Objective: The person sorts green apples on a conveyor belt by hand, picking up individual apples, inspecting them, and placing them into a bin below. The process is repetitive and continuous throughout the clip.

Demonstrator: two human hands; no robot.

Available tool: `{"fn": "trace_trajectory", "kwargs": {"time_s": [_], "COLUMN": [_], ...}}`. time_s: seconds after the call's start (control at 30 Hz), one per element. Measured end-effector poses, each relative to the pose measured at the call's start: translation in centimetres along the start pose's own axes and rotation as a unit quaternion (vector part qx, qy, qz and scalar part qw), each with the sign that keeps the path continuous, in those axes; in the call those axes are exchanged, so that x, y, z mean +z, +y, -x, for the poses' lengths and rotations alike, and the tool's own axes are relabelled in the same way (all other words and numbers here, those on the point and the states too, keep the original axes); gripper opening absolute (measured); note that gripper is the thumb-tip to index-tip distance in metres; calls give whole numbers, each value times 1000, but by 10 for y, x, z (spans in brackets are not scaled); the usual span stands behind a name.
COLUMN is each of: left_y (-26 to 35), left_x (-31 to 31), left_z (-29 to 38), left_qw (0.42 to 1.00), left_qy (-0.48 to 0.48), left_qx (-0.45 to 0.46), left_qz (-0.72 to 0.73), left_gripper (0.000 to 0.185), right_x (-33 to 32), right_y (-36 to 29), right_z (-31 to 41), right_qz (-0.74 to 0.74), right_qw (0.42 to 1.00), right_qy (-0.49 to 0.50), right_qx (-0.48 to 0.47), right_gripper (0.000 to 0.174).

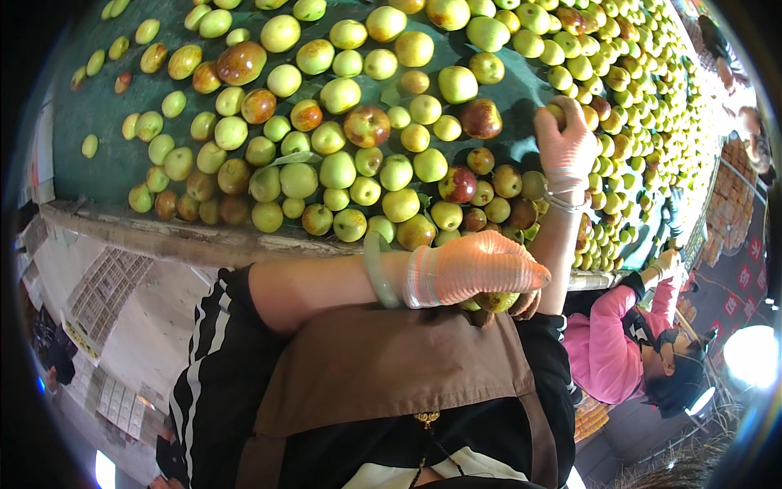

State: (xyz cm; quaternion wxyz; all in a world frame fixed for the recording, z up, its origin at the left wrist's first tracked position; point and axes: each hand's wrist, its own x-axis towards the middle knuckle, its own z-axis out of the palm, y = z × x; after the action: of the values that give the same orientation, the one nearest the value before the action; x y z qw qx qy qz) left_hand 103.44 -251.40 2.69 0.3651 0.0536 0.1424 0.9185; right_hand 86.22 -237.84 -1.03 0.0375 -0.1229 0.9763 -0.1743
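My left hand (476,272), in a pinkish knit glove with a pale green bangle behind its cuff, is held above my brown apron (397,360). Its fingers curl around green jujubes (498,301), mostly hidden under the palm. Further out, my right hand (567,140), also gloved, reaches over the sorting table (519,91). The thumb and fingers close around one jujube (556,113) at the edge of a dense pile. Loose jujubes, green, yellowish and red-brown, lie around it, such as a dark red one (481,118).
A wooden rim (153,235) borders the table's near side. To the right extends the thick jujube pile (635,91). A co-worker in a pink top (611,348) reaches in at the table on that side. Stacked packages (730,195) stand beyond, and a bright lamp (752,356) shines at far right.
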Motion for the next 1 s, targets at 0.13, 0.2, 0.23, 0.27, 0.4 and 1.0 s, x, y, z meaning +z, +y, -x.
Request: {"fn": "trace_trajectory", "kwargs": {"time_s": [0.13, 0.2, 0.23, 0.27, 0.4, 1.0], "left_y": [2, 4, 4, 3, -1, 4], "left_x": [0, -2, -3, -4, -4, -6], "left_z": [2, 4, 5, 6, 5, 22], "left_qw": [1000, 999, 999, 999, 999, 999], "left_qy": [5, 8, 10, 18, -15, 1], "left_qx": [18, 26, 28, 31, 40, 39], "left_qz": [-9, -22, -31, -40, -25, -7], "left_gripper": [45, 44, 44, 44, 43, 43], "right_x": [6, 8, 13, 18, 43, 46], "right_y": [-3, -29, -48, -67, -105, -115], "right_z": [1, 9, 14, 16, 31, 40], "right_qz": [7, 1, -32, -41, 65, 118], "right_qw": [989, 951, 929, 905, 904, 898], "right_qy": [81, 139, 155, 124, 13, -160], "right_qx": [-128, -278, -335, -405, -423, -392], "right_gripper": [12, 10, 14, 19, 24, 15]}}
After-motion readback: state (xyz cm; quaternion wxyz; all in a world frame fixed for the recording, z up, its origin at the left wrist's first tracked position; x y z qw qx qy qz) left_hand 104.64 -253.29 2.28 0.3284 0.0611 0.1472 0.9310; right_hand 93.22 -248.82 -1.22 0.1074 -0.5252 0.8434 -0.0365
